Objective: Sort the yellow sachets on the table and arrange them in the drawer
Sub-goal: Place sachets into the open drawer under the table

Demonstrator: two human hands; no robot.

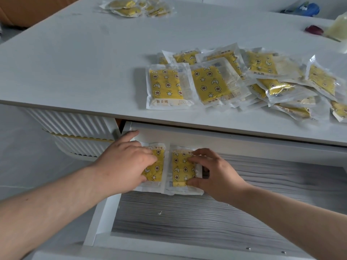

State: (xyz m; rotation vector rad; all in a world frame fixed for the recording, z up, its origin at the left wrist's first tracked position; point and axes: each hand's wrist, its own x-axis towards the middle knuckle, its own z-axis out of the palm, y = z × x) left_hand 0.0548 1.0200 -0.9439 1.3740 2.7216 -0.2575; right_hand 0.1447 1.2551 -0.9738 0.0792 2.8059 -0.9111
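A: Where the drawer (102, 218) stands open at the bottom of the frame, what are the hands doing?

B: The left hand (122, 162) lies flat on the left sachet (159, 162). The right hand (216, 173) grips the right sachet (179, 167) with curled fingers and thumb. Both sachets sit side by side, mid-frame, at the drawer's back left.

A: And farther up?

B: A pile (234, 81) on the table (75, 62), right of centre; a smaller heap (135, 6) at the top.

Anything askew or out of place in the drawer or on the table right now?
In the drawer, the left sachet and right sachet lie side by side, fairly straight. A small white scrap lies on the drawer floor. On the table, the main pile is jumbled, sachets overlapping at angles.
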